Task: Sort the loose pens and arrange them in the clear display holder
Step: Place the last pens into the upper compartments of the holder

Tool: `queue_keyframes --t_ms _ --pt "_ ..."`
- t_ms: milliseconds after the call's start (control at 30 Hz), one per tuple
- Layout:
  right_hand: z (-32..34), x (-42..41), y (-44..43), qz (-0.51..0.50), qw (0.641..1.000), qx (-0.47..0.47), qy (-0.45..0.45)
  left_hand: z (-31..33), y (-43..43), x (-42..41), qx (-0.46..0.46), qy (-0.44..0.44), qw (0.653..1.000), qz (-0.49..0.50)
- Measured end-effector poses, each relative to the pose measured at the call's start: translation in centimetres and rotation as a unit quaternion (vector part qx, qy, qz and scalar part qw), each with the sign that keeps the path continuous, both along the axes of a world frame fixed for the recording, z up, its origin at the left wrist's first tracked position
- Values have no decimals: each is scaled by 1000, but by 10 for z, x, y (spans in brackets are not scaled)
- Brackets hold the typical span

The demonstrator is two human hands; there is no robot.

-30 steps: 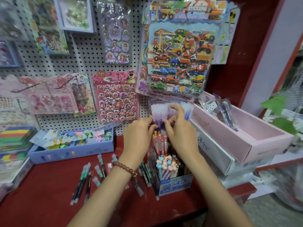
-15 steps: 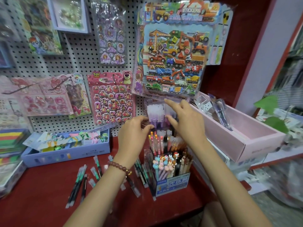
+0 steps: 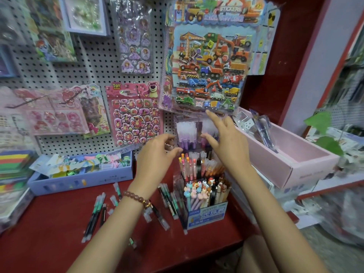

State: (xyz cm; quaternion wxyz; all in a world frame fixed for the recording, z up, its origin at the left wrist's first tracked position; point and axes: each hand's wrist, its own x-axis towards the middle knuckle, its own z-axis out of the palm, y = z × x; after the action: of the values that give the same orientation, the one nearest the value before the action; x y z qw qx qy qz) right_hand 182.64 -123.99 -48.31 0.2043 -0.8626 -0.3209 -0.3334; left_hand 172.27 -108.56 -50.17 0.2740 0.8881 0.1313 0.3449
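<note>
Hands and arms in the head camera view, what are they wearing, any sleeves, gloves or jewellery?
No sleeves or gloves: both forearms are bare. At the wrist of the left hand sits a bracelet of round reddish-brown beads with a gold-coloured bead or two. The right hand and its wrist wear nothing visible; no rings or watch show.

I see the display holder [image 3: 206, 215] standing on the shelf [image 3: 49, 243] in front of the pegboard [image 3: 94, 62], with pens [image 3: 189, 168] upright in its stepped tiers. Loose pens [image 3: 94, 215] lie on the shelf to its left, before a shallow box [image 3: 78, 180]. A long open box [image 3: 295, 164] sits to its right.
</note>
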Motion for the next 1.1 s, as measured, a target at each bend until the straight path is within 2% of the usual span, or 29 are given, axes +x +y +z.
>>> queue_keyframes --t_ms 100,200,300,367,467,567,633,700,800,900,1033,1100 --pt "-3 -21 -6 58 991 122 17 2 8 -20 6 -14 999 -31" --pt "-18 -57 -4 191 946 236 110 -4 21 -53 -2 -17 996 -85" --pt "-48 -97 7 311 894 215 239 -22 39 -91 -37 -12 995 -89" --pt "-73 -117 19 354 872 177 288 -42 53 -116 -85 -7 994 -65" --pt "-109 -136 39 368 843 162 358 -79 70 -149 -145 -10 989 -14" --pt "-143 -147 57 341 814 166 440 -112 79 -178 -172 6 985 7" --pt "-165 -151 68 303 814 139 475 -132 83 -195 -183 24 982 23" --pt "-184 -154 78 247 834 98 484 -149 88 -207 -186 43 981 38" --pt "-193 -162 88 153 881 2 448 -163 90 -217 -199 58 977 43" --pt "-186 -167 97 109 900 -65 417 -167 88 -221 -238 48 969 34" --pt "-185 -167 102 80 903 -82 415 -169 85 -222 -266 28 963 36" --pt "-189 -167 98 100 892 -36 440 -170 84 -221 -286 19 957 36"
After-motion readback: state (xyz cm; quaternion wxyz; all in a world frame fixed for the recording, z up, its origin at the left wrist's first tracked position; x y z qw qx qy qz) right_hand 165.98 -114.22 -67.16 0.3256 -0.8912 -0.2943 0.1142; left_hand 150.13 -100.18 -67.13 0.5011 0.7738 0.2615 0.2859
